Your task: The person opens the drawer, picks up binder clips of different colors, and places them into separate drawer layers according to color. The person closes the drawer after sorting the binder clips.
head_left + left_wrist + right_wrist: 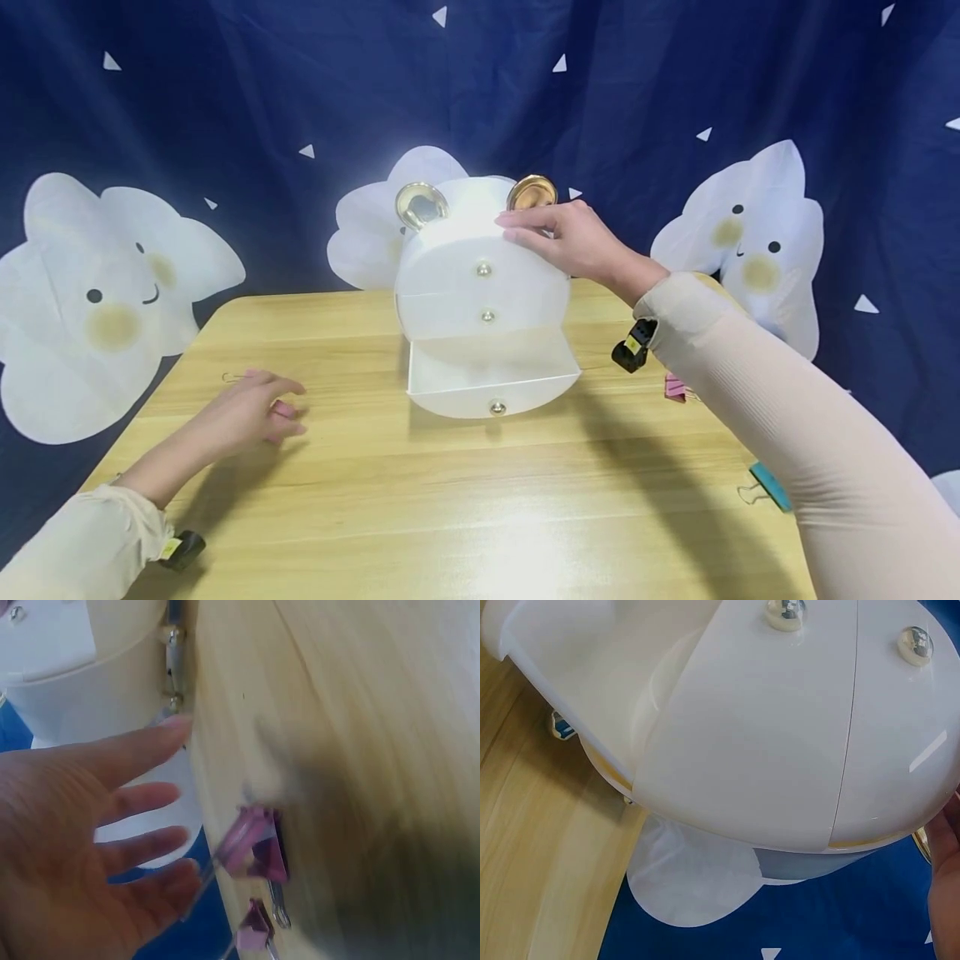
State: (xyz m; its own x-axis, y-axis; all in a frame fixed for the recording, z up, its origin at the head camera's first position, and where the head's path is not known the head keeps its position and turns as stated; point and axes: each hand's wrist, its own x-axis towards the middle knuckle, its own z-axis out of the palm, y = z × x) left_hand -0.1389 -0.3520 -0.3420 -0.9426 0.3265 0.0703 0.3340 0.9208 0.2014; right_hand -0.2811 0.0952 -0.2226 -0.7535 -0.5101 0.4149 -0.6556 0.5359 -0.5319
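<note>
A white rounded drawer box [480, 292] with gold ears [422, 205] and gold knobs stands on the table; its bottom drawer [457, 400] is pulled out. My right hand [581, 242] rests on the box's top beside the right ear, fingers extended. Only an edge of that hand appears in the right wrist view. Over the table's left side, my left hand [247, 412] has loosely spread fingers and holds nothing. A pink binder clip [256, 844] lies close to those fingertips, with a smaller pink binder clip [253, 934] beside it in the left wrist view.
On the right, another pink binder clip [677, 387] and a teal binder clip [771, 486] lie near my right sleeve. Behind the wooden table [480, 492] hangs a dark blue curtain [247, 92] with white cloud shapes.
</note>
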